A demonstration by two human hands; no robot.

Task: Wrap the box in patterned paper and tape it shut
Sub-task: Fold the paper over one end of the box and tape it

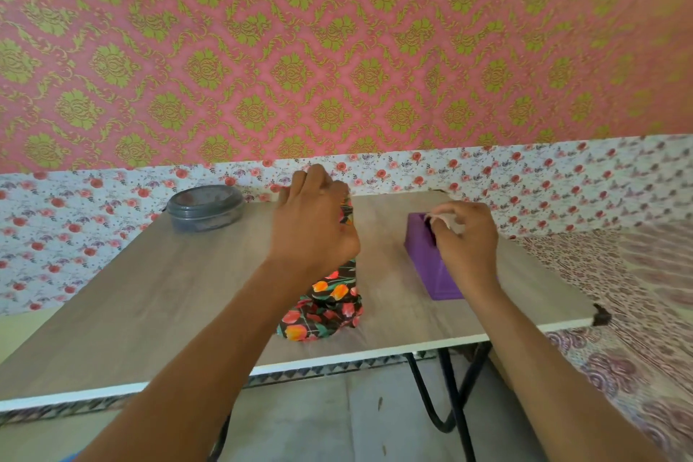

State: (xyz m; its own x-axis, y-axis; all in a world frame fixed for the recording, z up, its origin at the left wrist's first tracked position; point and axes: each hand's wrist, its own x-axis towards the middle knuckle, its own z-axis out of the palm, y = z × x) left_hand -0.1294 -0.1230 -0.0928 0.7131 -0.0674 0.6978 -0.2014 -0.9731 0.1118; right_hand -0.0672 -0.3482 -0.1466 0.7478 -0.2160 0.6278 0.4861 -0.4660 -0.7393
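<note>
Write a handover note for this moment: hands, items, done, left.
Left hand grips the top of the wrapped box, which stands upright on the table.
Right hand pinches the tape end at the purple tape dispenser, right of the box.
Done: paper covers all that shows of the box.
Left: pull and tear tape, seal the folds; no tape visible on the paper.
A grey lidded container sits far left.

The wall (337, 49) is pink with green leafy shapes. Low down runs a white strip (75, 236) with little red flowers. The counter (150, 293) is grey wood with a white edge and black legs (455, 405). The floor (318, 416) is grey. A patterned cloth (618, 311) lies at the right.
</note>
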